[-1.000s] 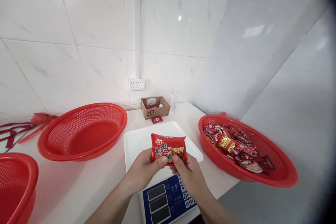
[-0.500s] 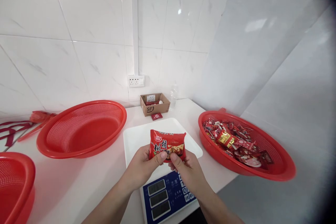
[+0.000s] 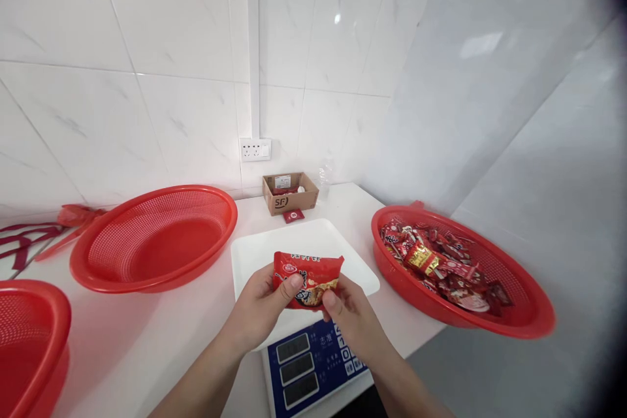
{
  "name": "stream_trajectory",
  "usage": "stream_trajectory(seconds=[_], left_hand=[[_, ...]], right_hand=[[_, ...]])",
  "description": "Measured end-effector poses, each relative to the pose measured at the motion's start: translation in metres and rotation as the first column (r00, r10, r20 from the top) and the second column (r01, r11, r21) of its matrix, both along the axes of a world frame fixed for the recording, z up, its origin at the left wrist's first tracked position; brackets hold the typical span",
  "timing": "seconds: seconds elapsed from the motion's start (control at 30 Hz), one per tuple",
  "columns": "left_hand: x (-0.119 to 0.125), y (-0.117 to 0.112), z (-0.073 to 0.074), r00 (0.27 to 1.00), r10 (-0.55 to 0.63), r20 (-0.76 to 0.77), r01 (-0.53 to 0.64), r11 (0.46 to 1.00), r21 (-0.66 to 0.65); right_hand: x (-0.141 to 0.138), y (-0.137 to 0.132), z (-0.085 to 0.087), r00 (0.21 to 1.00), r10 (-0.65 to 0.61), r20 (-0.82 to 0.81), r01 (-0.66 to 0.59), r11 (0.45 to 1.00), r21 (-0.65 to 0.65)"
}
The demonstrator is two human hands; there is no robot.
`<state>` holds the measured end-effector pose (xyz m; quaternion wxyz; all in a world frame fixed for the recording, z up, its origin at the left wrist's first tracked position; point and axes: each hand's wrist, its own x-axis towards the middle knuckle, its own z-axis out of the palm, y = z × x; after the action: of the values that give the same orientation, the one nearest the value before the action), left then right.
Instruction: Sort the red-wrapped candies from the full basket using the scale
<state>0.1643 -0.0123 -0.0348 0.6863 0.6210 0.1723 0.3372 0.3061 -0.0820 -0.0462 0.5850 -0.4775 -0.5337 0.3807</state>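
A red snack packet (image 3: 313,274) with dark lettering and a picture of food is held up between my two hands. My left hand (image 3: 262,307) grips its left end, thumb across the front. At the lower right corner, my right hand (image 3: 350,307) pinches it between thumb and fingers. Behind and below the packet lies the white pan (image 3: 304,235) of a weighing scale. The scale's blue panel (image 3: 313,366) has dark displays and number keys, partly covered by my right hand and wrist.
On the right, a red basket (image 3: 533,313) holds many wrapped snacks (image 3: 441,268). Another red basket (image 3: 161,255) stands at the left, with part of a third basket (image 3: 53,313) nearer me. A cardboard box (image 3: 290,194), a small red packet (image 3: 294,215) and a clear bottle (image 3: 324,179) are at the back.
The packet has tilted and shifted slightly left and down, with its top edge turned more toward me. My left thumb has slid toward the left on it. Both hands still hold it.
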Motion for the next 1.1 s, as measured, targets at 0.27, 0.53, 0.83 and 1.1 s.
stream_trajectory(seconds=[0.27,0.53,0.83,1.1], left_hand=[[-0.0017,-0.003,0.0026,0.998,-0.03,-0.053,0.035,0.996,0.085],[0.0,-0.0032,-0.0022,0.994,0.075,-0.081,-0.077,0.997,-0.021],[0.0011,-0.0035,0.0004,0.996,0.067,-0.056,-0.067,0.998,0.003],[0.0006,-0.002,-0.0012,0.993,0.114,-0.033,-0.112,0.992,0.05]], right_hand=[[0.0025,-0.002,0.0019,0.982,-0.186,0.031,0.184,0.981,0.065],[0.0018,-0.001,0.0001,0.997,0.008,-0.074,-0.006,1.0,0.026],[-0.0003,-0.0036,0.0034,0.999,-0.033,-0.041,0.035,0.998,0.043],[0.0,-0.0056,0.0037,0.993,-0.114,-0.028,0.115,0.992,0.042]])
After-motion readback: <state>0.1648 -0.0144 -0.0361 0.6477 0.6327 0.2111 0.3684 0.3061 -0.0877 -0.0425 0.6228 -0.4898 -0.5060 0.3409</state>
